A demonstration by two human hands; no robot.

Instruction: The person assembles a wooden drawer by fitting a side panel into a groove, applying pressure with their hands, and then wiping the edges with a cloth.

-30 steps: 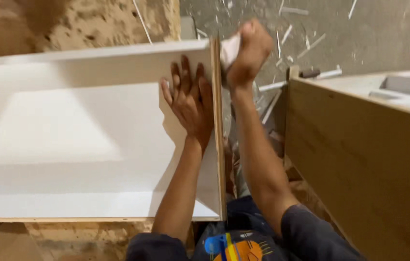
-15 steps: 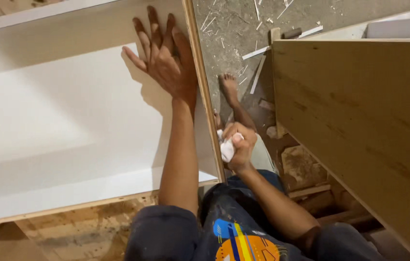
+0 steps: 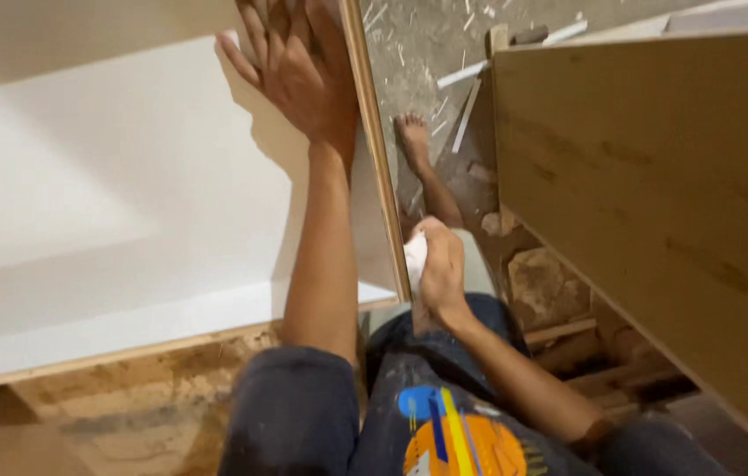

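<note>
Pressing left hand [image 3: 299,75] spread flat inside white cabinet panel [image 3: 127,203] | right hand [image 3: 440,269] grip pinching white cloth [image 3: 414,256] at plywood edge [image 3: 378,167]

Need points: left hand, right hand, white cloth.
left hand [image 3: 303,84], head view, back of the hand flat on the white panel
right hand [image 3: 441,269], head view, knuckles
white cloth [image 3: 415,253], head view, bunched part showing

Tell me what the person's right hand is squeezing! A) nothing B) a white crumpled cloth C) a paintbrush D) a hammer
B: the right hand is closed around a white crumpled cloth held against the edge of the white cabinet's side panel, while the left hand lies flat inside the cabinet.
</note>
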